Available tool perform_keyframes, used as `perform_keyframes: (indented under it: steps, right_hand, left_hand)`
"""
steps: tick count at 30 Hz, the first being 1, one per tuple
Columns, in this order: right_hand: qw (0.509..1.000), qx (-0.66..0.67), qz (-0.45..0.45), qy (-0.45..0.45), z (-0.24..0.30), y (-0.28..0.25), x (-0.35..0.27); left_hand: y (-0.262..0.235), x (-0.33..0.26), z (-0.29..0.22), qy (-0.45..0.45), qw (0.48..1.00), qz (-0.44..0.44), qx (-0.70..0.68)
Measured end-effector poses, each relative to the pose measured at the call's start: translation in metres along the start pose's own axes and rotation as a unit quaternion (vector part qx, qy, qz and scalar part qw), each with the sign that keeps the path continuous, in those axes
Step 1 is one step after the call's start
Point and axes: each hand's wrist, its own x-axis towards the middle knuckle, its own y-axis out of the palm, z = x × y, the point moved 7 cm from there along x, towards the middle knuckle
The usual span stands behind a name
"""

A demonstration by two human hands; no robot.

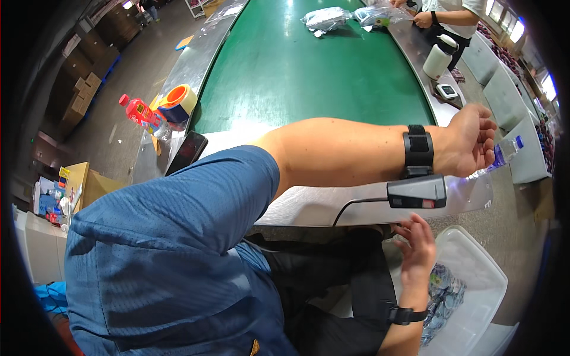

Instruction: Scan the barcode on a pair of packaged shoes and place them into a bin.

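Reaching left hand (472,142) beside water bottle (504,152)

A blue short-sleeved shirt (172,249) of finely textured, mesh-like fabric is worn, its sleeve ending above the elbow so that both forearms are left bare. Dark trousers (332,285) are seen below it. A broad black strap (418,149) is fastened around the left wrist, and a dark grey box-shaped device (417,192) (a thin black cable is led from its end) is hung beneath it. A narrower black band (407,314) is worn around the right wrist.
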Motion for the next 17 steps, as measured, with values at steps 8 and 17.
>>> perform_keyframes:
  steps: [8,17]
  right_hand:
    - [0.941,-0.042,0.333,-0.040,-0.019,0.138,-0.086]
    - [0.990,-0.073,0.121,-0.032,-0.029,0.111,-0.056]
  left_hand:
    - [-0.085,-0.011,0.034,0.077,0.989,-0.130,-0.011]
    - [-0.130,-0.022,0.040,0.077,0.984,-0.161,-0.008]
